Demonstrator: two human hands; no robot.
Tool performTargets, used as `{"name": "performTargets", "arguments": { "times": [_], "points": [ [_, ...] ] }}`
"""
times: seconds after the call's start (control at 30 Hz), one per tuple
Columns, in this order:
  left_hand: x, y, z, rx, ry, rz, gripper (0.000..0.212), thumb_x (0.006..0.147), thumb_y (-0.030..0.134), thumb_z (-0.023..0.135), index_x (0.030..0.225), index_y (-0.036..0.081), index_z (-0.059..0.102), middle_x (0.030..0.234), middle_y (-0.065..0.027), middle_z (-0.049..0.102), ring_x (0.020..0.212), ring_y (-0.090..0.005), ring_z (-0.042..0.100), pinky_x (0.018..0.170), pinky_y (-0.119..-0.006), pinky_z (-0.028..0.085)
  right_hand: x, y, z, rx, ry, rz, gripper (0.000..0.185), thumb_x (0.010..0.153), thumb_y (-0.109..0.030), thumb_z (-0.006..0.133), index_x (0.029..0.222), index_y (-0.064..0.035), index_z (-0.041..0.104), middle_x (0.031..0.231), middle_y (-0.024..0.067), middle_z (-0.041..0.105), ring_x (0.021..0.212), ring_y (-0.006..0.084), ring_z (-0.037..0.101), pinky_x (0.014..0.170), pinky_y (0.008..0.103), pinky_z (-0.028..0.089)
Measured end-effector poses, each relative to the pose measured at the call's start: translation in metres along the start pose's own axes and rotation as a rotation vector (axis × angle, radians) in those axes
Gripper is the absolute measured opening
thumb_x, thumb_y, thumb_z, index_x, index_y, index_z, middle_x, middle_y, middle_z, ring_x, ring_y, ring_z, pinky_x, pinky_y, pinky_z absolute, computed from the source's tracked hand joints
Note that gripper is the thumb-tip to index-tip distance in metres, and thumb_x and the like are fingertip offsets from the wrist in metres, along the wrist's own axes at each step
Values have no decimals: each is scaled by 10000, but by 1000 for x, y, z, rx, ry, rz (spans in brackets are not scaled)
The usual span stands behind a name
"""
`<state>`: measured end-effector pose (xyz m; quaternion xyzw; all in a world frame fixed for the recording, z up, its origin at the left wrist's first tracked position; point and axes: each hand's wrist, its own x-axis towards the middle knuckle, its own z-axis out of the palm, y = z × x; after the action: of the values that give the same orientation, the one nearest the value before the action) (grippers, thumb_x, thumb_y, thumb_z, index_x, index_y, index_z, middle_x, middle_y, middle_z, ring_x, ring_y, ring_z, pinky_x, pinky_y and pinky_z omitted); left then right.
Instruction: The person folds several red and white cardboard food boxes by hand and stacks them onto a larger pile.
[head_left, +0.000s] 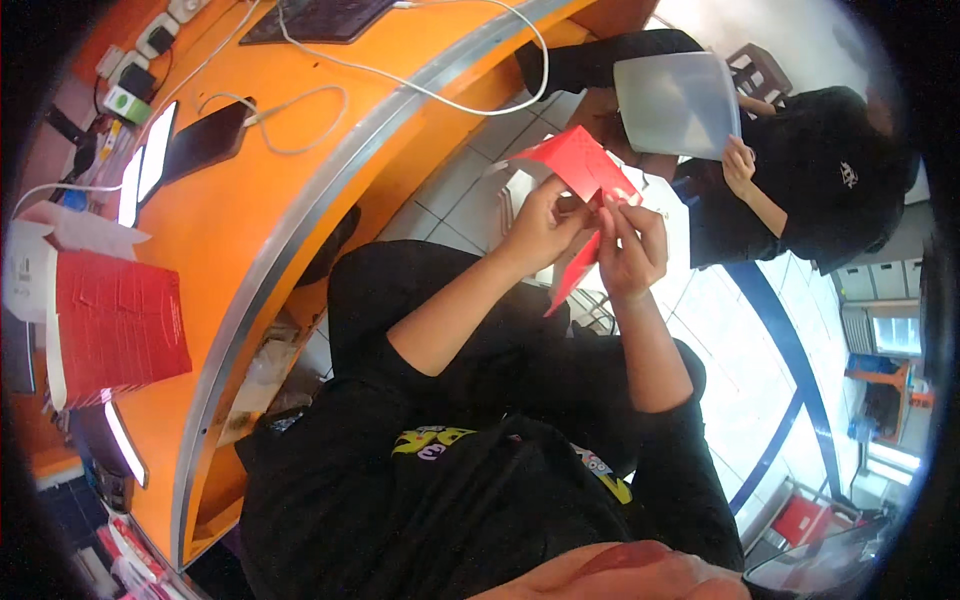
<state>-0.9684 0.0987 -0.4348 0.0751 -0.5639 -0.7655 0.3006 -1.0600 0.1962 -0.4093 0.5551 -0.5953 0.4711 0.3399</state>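
Observation:
A red and white folded cardboard piece (579, 161) is held up in front of me, over my knees. My left hand (546, 229) grips its lower edge from the left, thumb and fingers pinched together. On the right, my right hand (631, 244) pinches the same piece, its fingertips close to the left ones. One red flap hangs down between my wrists. Behind the hands lies a white surface (671, 217), partly covered. At the far left, a stack of nested red cardboard containers (120, 322) lies on the orange counter (247, 225).
Phones (202, 142), a dark tablet (307, 19) and white cables occupy the counter, with chargers (135, 79) at its back. One cable loops past the metal counter edge (281, 232). Another person (825, 172) sits close at upper right, holding a translucent plastic sheet or lid (675, 105).

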Motion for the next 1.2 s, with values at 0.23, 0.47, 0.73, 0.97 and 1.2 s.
{"name": "performTargets", "arguments": {
  "times": [0.23, 0.47, 0.73, 0.97, 1.2],
  "points": [
    [-2, -8, -5, 41, -91, 57, 409, 877, 40, 623, 1257, 46, 472, 1187, -79, 567, 1136, -180, 555, 920, -329, 486, 1, 2, 5, 67, -51, 40, 264, 710, -2, 763, 965, 21, 702, 868, 109, 627, 747, 222, 602, 635, 304, 487],
    [11, -7, -16, 257, -100, 47, 346, 872, -9, 560, 1215, 10, 522, 1161, -121, 561, 1072, -216, 589, 879, -335, 496, 12, 7, -3, 103, -158, 226, 462, 724, -72, 771, 1170, -83, 650, 1038, 124, 607, 930, 256, 587, 798, 329, 480],
    [6, 9, -32, 679, -446, 30, 332, 896, -32, 521, 1227, -19, 523, 1275, -144, 486, 1168, -251, 541, 953, -326, 473, 18, 20, -18, 210, -331, 320, 339, 708, -99, 781, 1042, -108, 724, 1070, 71, 654, 951, 225, 556, 859, 347, 435],
    [6, 20, -30, 615, -403, 26, 305, 880, 3, 540, 1185, 0, 553, 1174, -161, 532, 1090, -306, 561, 899, -374, 474, 17, 15, -20, 250, -295, 384, 159, 714, -91, 775, 873, -102, 761, 871, 32, 698, 910, 196, 567, 845, 330, 428],
    [0, 5, -17, 1161, -407, 209, 233, 798, 5, 556, 974, 105, 672, 954, -75, 577, 992, -263, 571, 937, -388, 431, 1, 53, -14, 537, -139, 1108, 1020, 749, -135, 771, 1501, -86, 85, 1414, 163, 309, 1147, 285, 493, 902, 371, 485]
  ]
}}
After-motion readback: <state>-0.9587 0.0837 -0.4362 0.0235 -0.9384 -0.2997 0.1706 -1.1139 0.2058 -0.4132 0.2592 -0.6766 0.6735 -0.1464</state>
